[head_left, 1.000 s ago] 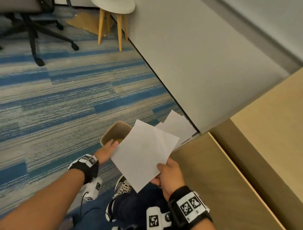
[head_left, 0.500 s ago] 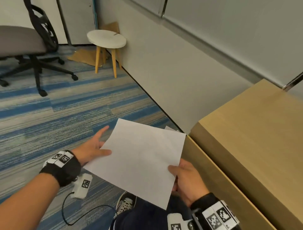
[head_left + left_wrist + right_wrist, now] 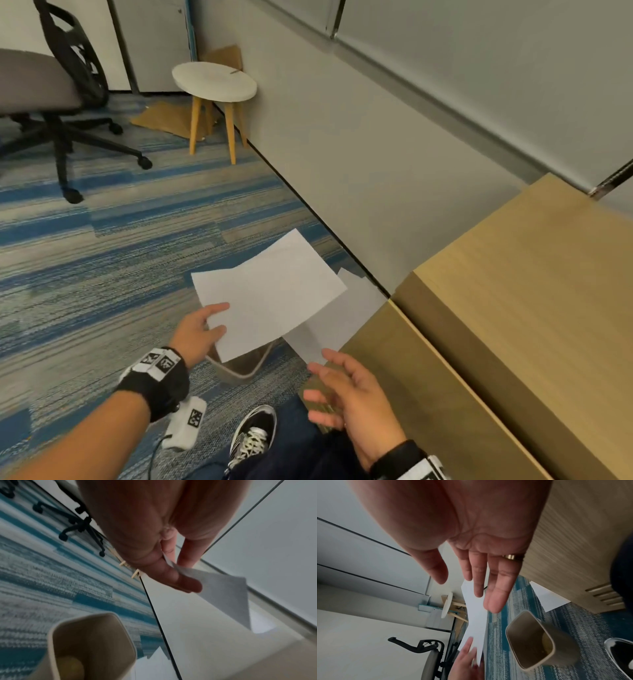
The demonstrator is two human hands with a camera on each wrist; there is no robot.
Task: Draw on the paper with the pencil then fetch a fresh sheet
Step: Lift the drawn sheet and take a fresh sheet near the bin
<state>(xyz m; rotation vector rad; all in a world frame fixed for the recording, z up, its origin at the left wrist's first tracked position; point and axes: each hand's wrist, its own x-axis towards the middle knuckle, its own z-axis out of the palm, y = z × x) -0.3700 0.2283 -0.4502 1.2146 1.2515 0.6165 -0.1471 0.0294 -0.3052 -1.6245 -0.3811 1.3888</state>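
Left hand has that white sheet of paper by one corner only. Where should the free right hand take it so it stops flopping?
Probably the sheet's near edge, on the person's right. The left hand pinches only the left corner, so the paper hangs out unsupported above the beige bin. The open right hand sits just below that edge: come up from underneath, thumb on top.

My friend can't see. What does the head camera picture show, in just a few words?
A person's left hand pinches a blank white sheet of paper by its corner above a beige bin on striped blue carpet. The right hand hovers open and empty beside a wooden desk. More paper lies on the floor.
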